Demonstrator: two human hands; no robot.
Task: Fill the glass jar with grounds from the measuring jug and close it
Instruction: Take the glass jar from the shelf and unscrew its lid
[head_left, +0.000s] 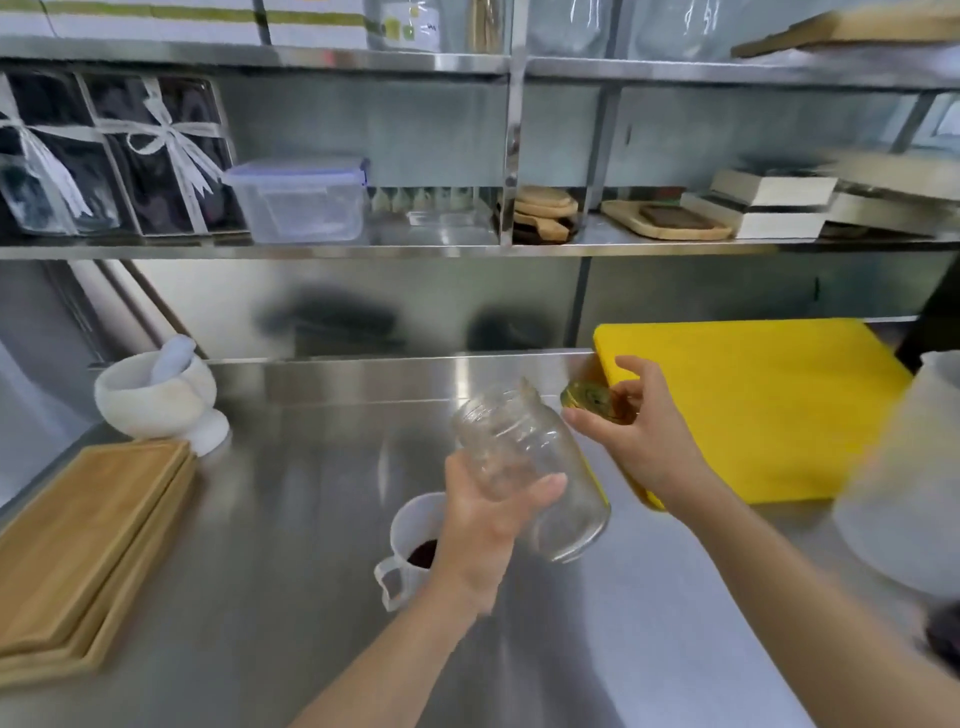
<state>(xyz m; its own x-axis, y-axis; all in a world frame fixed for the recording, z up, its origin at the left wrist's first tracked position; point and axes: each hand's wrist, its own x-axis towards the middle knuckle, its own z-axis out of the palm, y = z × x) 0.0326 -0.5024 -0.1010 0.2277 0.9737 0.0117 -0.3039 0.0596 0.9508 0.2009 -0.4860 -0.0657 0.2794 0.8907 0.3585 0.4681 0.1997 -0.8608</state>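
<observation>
Steel counter below stocked steel shelves.

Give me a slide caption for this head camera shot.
Left hand tilts empty clear glass jar above white measuring jug of dark grounds; right hand holds gold lid.

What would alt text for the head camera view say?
A left hand holds an empty, tilted glass jar above a steel counter while the right hand holds its gold lid. A jug of dark grounds stands below.
</observation>
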